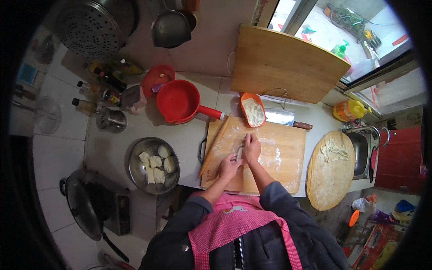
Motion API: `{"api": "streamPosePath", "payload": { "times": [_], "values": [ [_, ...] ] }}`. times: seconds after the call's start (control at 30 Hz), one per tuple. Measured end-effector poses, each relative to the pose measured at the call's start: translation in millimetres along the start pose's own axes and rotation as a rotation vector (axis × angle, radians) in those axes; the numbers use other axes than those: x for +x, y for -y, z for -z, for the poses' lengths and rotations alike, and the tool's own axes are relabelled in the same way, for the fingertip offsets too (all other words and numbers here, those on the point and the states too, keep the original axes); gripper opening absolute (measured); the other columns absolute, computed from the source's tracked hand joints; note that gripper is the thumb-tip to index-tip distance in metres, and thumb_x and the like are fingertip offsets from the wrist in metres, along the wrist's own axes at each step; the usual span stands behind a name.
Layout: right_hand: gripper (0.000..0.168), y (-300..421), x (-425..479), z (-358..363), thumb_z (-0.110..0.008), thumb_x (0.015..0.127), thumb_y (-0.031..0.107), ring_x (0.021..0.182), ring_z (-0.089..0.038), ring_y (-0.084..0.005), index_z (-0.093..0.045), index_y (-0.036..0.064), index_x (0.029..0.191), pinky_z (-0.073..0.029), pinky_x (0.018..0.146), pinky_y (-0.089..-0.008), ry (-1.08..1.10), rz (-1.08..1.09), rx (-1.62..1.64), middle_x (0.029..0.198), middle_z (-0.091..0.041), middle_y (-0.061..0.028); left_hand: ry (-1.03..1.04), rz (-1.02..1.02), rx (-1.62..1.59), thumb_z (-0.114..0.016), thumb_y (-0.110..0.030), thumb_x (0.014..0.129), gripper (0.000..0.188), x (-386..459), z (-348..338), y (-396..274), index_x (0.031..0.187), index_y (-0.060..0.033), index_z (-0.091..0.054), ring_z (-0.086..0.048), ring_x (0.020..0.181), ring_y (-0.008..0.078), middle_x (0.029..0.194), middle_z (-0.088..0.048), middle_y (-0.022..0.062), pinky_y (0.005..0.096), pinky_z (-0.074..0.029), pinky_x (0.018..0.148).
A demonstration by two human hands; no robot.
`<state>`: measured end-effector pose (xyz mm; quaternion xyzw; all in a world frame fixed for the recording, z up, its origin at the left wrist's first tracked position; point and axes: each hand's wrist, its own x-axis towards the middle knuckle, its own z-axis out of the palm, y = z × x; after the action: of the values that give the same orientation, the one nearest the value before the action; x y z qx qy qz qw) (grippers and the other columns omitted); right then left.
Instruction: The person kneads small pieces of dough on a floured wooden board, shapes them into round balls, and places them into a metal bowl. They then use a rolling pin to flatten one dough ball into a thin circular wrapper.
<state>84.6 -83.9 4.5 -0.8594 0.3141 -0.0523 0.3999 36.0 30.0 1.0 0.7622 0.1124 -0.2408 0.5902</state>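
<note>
My left hand (231, 163) and my right hand (251, 146) hold a narrow piece of dough (240, 152) between them, low over a floured wooden cutting board (283, 168). The right hand is at the dough's far end, its fingers curled; the left is at its near end. A tapered wooden rolling pin (216, 145) lies slantwise along the board's left side. At the board's far edge rests an orange scoop of flour (253, 111), beside a cleaver (280, 117). Left of the board, a steel bowl (135, 179) holds several dough pieces (159, 175).
A red saucepan (179, 100) stands back left near several bottles (113, 81). To the right, a round wooden board (329, 185) carries dough strips (334, 150), beside a sink (359, 152). Another wooden board (283, 64) leans at the back. A black wok (82, 202) sits lower left.
</note>
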Motion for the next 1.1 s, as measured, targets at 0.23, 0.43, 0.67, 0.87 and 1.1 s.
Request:
{"api": "streamPosePath", "payload": {
  "times": [0.23,0.43,0.67,0.87,1.1],
  "values": [
    [0.020,0.0,-52.4,30.2,-0.052,0.085,0.023,0.067,-0.055,-0.0346,-0.056,0.005,0.079,-0.043,0.064,-0.0448,0.066,0.132,-0.231,0.068,-0.057,-0.0146,0.094,-0.520,0.404,-0.063,-0.003,0.069,0.013,6.0,7.1,-4.9,0.081,-0.0036,-0.058,-0.059,0.079,0.0327,0.086,-0.061,0.0128,0.0401,-0.047,0.068],
    [0.015,-6.5,-48.8,5.1,-0.055,0.084,0.023,0.069,-0.052,-0.0343,-0.055,0.008,0.081,-0.042,0.066,-0.0440,0.053,0.518,-0.282,0.070,-0.053,-0.0153,0.025,-0.178,-0.042,-0.064,0.002,0.073,0.027,9.3,21.3,23.9,0.098,-0.0049,-0.056,-0.063,0.077,0.0178,0.086,-0.063,0.0094,0.0284,-0.052,0.067],
    [0.025,10.3,-14.0,-6.9,-0.046,0.091,0.033,0.064,-0.057,-0.0369,-0.054,0.009,0.089,-0.043,0.059,-0.0457,0.048,0.139,-0.217,0.069,-0.060,-0.0163,-0.018,0.018,-0.176,-0.069,-0.001,0.072,0.035,3.2,14.4,28.8,0.104,0.0008,-0.056,-0.061,0.087,0.0147,0.092,-0.063,0.0098,0.0256,-0.050,0.074],
    [0.026,-52.0,-22.2,14.5,-0.045,0.091,0.029,0.070,-0.060,-0.0355,-0.057,0.006,0.091,-0.045,0.063,-0.0424,0.293,-0.085,0.293,0.070,-0.061,-0.0146,0.048,-0.196,-0.020,-0.069,0.002,0.069,0.031,17.1,-4.6,19.1,0.097,-0.0021,-0.057,-0.063,0.077,0.0137,0.087,-0.064,0.0073,0.0267,-0.052,0.067],
    [0.022,-7.3,-57.3,17.8,-0.055,0.082,0.028,0.083,-0.053,-0.0287,-0.058,0.009,0.091,-0.041,0.072,-0.0398,-0.018,0.544,-0.243,0.082,-0.055,-0.0097,0.084,-0.388,0.108,-0.061,0.001,0.073,0.023,18.8,12.0,13.4,0.095,-0.0060,-0.058,-0.063,0.075,0.0222,0.083,-0.060,0.0125,0.0319,-0.050,0.063]
  ]
}}
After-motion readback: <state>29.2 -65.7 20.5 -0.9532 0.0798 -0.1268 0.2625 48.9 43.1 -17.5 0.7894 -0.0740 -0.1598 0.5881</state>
